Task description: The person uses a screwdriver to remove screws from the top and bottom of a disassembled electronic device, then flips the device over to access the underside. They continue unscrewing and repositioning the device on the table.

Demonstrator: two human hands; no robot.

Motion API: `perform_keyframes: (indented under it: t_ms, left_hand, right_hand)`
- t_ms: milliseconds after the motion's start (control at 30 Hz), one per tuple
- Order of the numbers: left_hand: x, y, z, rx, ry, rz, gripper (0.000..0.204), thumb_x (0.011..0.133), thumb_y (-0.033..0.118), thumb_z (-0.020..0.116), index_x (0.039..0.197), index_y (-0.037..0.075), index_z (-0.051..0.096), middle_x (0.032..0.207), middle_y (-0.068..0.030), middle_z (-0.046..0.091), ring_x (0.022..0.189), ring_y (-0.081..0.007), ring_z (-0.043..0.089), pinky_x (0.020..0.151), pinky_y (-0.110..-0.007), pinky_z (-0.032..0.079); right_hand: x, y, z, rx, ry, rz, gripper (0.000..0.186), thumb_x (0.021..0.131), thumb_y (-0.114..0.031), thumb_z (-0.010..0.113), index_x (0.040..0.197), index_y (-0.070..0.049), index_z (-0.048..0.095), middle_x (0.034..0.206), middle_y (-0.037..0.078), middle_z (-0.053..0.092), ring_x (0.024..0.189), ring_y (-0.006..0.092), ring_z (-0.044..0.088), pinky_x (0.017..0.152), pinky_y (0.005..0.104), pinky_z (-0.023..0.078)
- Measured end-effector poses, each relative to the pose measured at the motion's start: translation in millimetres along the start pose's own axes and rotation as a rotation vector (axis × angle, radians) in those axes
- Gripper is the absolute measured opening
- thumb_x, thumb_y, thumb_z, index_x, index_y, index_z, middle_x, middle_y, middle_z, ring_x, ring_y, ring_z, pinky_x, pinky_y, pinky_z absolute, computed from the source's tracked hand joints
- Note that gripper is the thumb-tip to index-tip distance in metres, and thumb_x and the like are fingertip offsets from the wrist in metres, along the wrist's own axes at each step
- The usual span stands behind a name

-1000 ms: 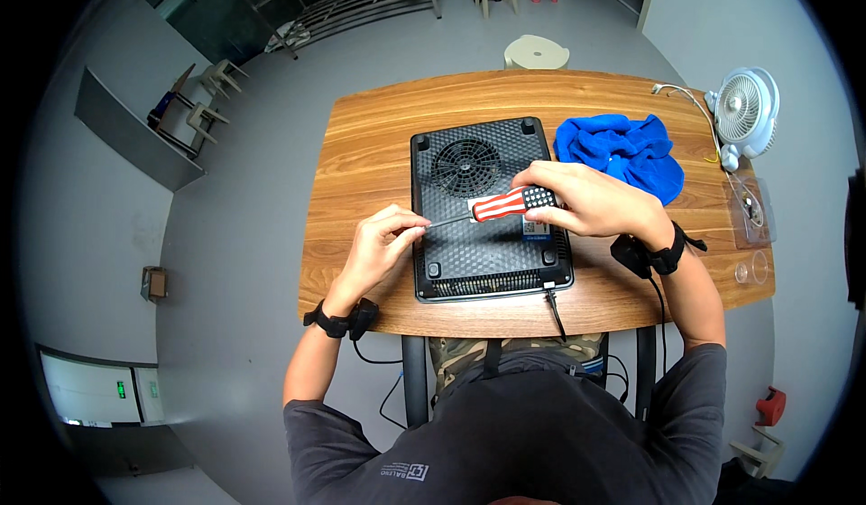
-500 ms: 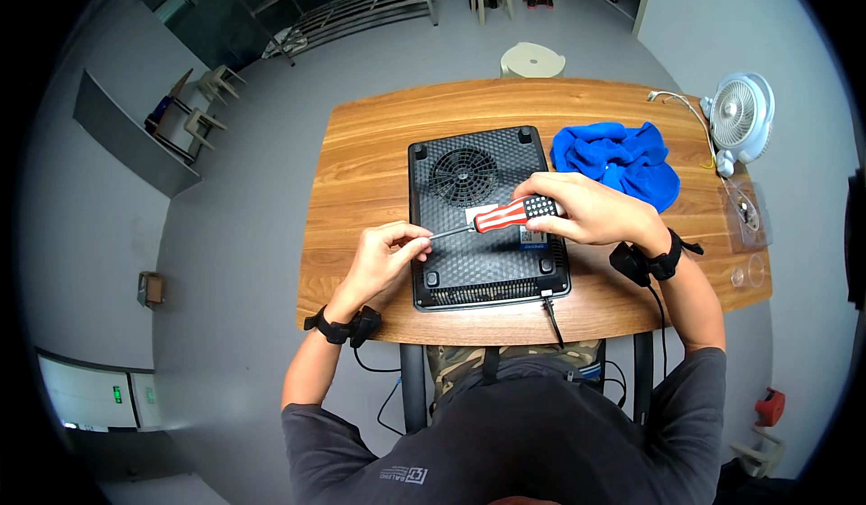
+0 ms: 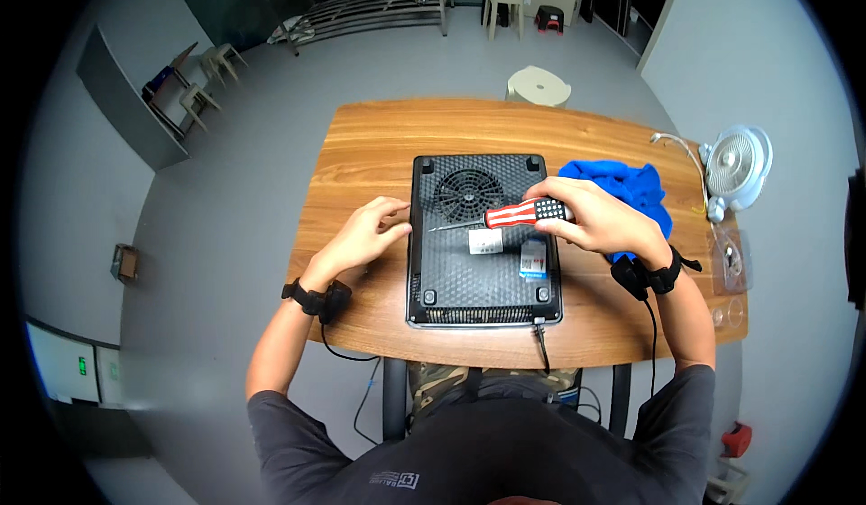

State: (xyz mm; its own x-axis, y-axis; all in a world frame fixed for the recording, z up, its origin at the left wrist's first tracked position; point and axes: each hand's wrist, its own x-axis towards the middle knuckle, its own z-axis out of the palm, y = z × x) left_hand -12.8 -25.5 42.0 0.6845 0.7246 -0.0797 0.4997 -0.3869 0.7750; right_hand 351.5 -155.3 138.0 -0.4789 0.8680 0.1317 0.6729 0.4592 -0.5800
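A black induction cooker (image 3: 483,266) lies upside down, its round fan grille (image 3: 469,195), corner feet and labels facing up. My right hand (image 3: 600,221) is closed round the red, white and black handle of a screwdriver (image 3: 512,215). The screwdriver is held roughly level above the cooker, its metal shaft pointing left, just below the grille. By the cooker's left edge is my left hand (image 3: 361,232), thumb and fingers apart, holding nothing; whether its fingertips touch the edge I cannot tell. A power cord (image 3: 541,347) leaves the cooker's near right side.
A blue cloth (image 3: 622,189) lies right of the cooker, partly behind my right hand. At the right edge of the wooden table (image 3: 361,157) are a small white fan (image 3: 735,166) and a clear plastic tray (image 3: 731,261). A round stool (image 3: 538,85) stands beyond the far edge.
My left hand has let go of the screwdriver's shaft and moved left to the cooker's edge. The right hand still holds the screwdriver, now slightly farther right over the cooker. The whole view has shifted.
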Motion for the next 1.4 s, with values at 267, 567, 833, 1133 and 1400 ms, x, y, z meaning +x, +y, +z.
perform_keyframes:
  t_ms: [267,567,833,1133,1400]
  left_hand:
    - [30,-4,15,0.44,0.002,0.254,0.071,0.089,0.035,0.08,0.149,0.009,0.052,0.164,-0.0212,0.035,0.147,-0.0401,0.042,0.115,-0.049,0.045]
    - [47,-22,11,0.438,-0.112,0.214,0.078,0.082,0.046,0.083,0.147,0.013,0.055,0.154,-0.028,0.048,0.121,-0.0453,0.064,0.099,-0.052,0.055]
    - [61,-18,10,0.45,-0.235,0.196,0.079,0.078,0.044,0.085,0.141,0.005,0.057,0.145,-0.0381,0.051,0.115,-0.0457,0.067,0.094,-0.047,0.059]
    - [63,-18,7,0.444,-0.192,0.263,0.07,0.078,0.038,0.086,0.132,0.003,0.057,0.137,-0.0389,0.056,0.105,-0.0425,0.072,0.086,-0.043,0.062]
    - [65,-18,8,0.448,-0.224,0.244,0.069,0.079,0.038,0.086,0.13,0.003,0.057,0.138,-0.0378,0.056,0.109,-0.0417,0.071,0.087,-0.043,0.062]
  right_hand:
    - [67,15,-48,-0.137,0.002,0.045,0.041,0.099,-0.032,0.07,0.121,0.002,0.064,0.107,0.023,0.071,0.1,0.0379,0.069,0.086,0.0439,0.054]
    - [172,37,-59,-0.298,-0.155,0.007,0.038,0.099,-0.029,0.07,0.12,0.002,0.065,0.105,0.024,0.07,0.096,0.0396,0.067,0.084,0.0454,0.054]
    - [225,40,-45,-0.367,-0.283,-0.061,0.032,0.095,-0.021,0.074,0.117,0.002,0.065,0.104,0.02,0.068,0.094,0.0401,0.067,0.081,0.0471,0.055]
    - [256,28,-34,-0.442,-0.358,-0.049,0.031,0.092,-0.016,0.076,0.116,0.002,0.066,0.103,0.02,0.069,0.092,0.0394,0.068,0.079,0.0455,0.056]
    - [271,24,-27,-0.534,-0.402,-0.047,0.034,0.091,-0.016,0.077,0.119,0.0,0.067,0.107,0.016,0.069,0.091,0.0362,0.069,0.08,0.0441,0.056]
